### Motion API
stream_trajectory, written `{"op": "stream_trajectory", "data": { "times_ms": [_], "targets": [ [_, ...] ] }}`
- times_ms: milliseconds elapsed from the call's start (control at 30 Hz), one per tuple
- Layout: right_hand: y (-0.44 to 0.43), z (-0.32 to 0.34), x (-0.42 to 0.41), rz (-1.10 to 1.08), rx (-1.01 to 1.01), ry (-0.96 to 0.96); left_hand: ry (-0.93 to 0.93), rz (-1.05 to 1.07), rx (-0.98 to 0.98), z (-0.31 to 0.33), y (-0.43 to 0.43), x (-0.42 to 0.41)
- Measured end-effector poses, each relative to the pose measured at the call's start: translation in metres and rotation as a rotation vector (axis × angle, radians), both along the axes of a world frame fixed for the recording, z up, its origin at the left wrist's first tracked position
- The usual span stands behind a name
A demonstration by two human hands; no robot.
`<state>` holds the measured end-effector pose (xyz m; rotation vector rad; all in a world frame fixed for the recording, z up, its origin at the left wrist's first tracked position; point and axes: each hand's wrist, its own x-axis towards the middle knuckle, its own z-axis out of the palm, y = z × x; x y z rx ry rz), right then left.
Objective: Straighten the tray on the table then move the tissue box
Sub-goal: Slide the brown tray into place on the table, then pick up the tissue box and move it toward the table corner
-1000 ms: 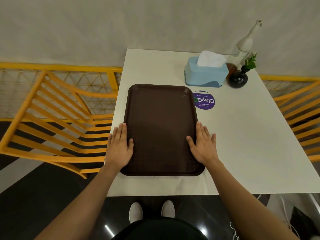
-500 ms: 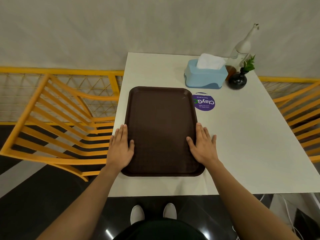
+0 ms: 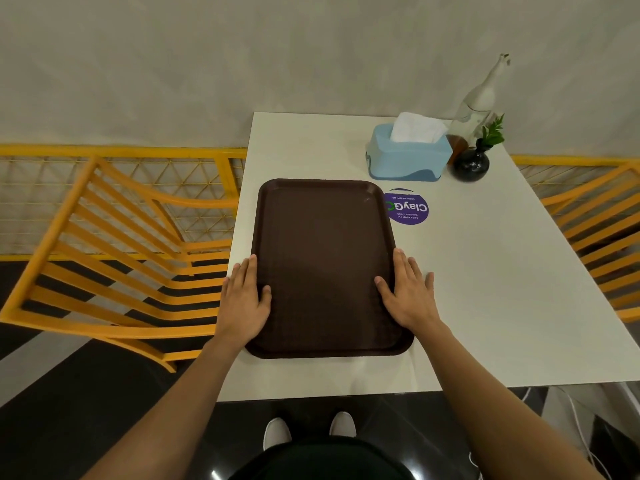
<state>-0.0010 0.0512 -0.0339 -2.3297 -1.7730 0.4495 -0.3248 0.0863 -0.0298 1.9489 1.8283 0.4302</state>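
A dark brown tray [image 3: 325, 258] lies lengthwise on the left half of the white table [image 3: 502, 289], its long sides about parallel to the table's left edge. My left hand [image 3: 244, 303] presses flat on the tray's left rim, thumb inside the tray. My right hand [image 3: 408, 296] lies the same way on the right rim. A light blue tissue box [image 3: 408, 161] with white tissue sticking out stands beyond the tray's far right corner, apart from both hands.
A round purple sticker [image 3: 407, 210] sits between tray and tissue box. A black vase with a green sprig [image 3: 471, 163] and a clear bottle [image 3: 479, 98] stand right of the box by the wall. Yellow slatted chairs flank the table, left [image 3: 114, 265] and right [image 3: 602, 244].
Both hands stay on the tray's sides. The tray has turned slightly and now lies squarer to the table edge. The head view has tilted a little.
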Motion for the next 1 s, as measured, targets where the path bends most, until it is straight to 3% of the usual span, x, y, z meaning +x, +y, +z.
{"op": "stream_trajectory", "data": {
  "times_ms": [200,433,667,1000],
  "targets": [
    [0.001,0.007,0.003,-0.019,0.070,0.123,-0.139,0.030,-0.056,0.008,0.003,-0.006],
    [-0.002,0.023,0.008,-0.166,0.242,0.234,-0.157,-0.015,0.093,0.038,0.029,0.009],
    [0.039,0.050,0.051,-0.212,0.383,0.317,-0.296,-0.120,0.147,0.073,0.081,0.085],
    [0.159,0.082,0.150,-0.120,0.489,0.335,-0.398,-0.099,0.158,0.089,0.174,0.233]
  ]
}}
